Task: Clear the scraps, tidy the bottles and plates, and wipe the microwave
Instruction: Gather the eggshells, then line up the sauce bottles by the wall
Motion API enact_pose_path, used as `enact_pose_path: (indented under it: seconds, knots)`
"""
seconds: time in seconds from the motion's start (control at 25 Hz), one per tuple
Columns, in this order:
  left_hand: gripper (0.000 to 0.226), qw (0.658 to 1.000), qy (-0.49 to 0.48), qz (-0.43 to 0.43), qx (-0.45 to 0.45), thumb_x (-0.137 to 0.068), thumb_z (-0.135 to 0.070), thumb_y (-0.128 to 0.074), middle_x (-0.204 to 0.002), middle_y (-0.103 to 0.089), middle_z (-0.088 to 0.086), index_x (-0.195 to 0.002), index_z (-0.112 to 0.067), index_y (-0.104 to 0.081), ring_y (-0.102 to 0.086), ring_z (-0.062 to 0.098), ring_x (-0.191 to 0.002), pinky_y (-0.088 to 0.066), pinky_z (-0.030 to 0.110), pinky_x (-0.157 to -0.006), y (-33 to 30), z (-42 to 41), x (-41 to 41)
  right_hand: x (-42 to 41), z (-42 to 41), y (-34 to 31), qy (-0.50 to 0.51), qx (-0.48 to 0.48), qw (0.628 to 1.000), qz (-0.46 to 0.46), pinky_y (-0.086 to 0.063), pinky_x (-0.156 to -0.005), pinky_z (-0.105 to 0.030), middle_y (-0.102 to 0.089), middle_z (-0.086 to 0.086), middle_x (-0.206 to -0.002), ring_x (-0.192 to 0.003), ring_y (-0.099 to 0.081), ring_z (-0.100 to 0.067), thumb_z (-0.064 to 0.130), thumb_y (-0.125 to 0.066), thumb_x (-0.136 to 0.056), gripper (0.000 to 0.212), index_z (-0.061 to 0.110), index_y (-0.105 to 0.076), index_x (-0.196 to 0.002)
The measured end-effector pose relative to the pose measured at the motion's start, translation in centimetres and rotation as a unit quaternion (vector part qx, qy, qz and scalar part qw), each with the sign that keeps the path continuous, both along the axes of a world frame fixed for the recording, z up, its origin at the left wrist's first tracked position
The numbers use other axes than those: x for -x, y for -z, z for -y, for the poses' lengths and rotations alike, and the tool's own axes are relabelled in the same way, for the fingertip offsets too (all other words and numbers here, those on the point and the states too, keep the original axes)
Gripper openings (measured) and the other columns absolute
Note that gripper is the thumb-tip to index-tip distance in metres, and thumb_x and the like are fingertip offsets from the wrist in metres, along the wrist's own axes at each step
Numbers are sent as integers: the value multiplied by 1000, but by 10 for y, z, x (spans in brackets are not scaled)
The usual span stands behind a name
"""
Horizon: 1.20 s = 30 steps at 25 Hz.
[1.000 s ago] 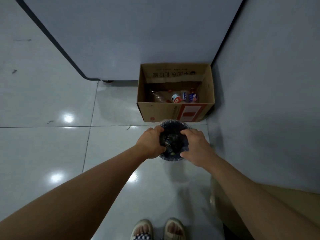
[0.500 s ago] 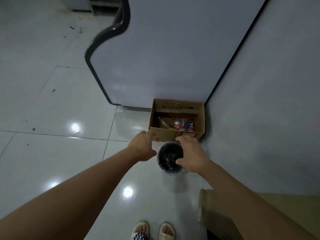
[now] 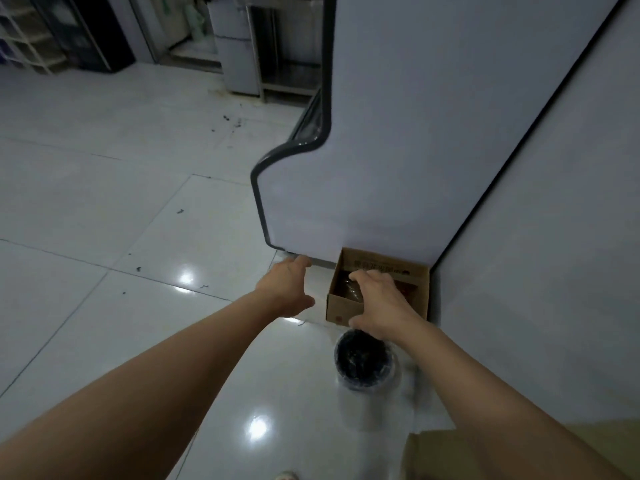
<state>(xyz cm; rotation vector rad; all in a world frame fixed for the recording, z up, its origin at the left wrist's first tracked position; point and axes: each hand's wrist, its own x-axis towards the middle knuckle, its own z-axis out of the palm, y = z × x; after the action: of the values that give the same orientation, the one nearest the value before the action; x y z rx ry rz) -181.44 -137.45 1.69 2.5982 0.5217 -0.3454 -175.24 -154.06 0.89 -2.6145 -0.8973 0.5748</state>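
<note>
From the head camera, both bare arms reached forward over the glossy tiled floor (image 3: 104, 209). The left hand (image 3: 285, 289) hung open, fingers spread, holding nothing. The right hand (image 3: 379, 306) was also open and empty, hovering in front of the cardboard box (image 3: 343, 308) that stood against the grey cabinet (image 3: 415, 133). The small bin (image 3: 363, 363), lined with a dark bag, stood on the floor just before the box, below the right wrist.
</note>
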Motion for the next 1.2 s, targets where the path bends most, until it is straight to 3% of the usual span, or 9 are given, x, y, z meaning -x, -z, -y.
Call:
enact_pose_path:
  seconds: [0.48, 1.2]
  knots:
    - [73, 993, -99, 35, -45, -80, -28, -72, -137, -47, 9, -140, -18, -33, -49, 26, -122, -44, 36, -100, -77, -95, 63, 24, -115, -86, -113, 15, 991, 71, -38, -103, -38, -37, -7, -138, -128, -31, -26, 29, -75, -76, 76, 18, -33, -138]
    - [69, 991, -88, 77, -67, -80, -28, -71, -134, -48, 9, -139, -19, -35, -49, 24, -119, -44, 33, -93, -140, -418, 109, 59, -428, -154, -85, -15, 991, 99, -34, -107, -41, -33, -6, -142, -135, -24, -25, 33, -70, -79, 76, 18, -31, -142]
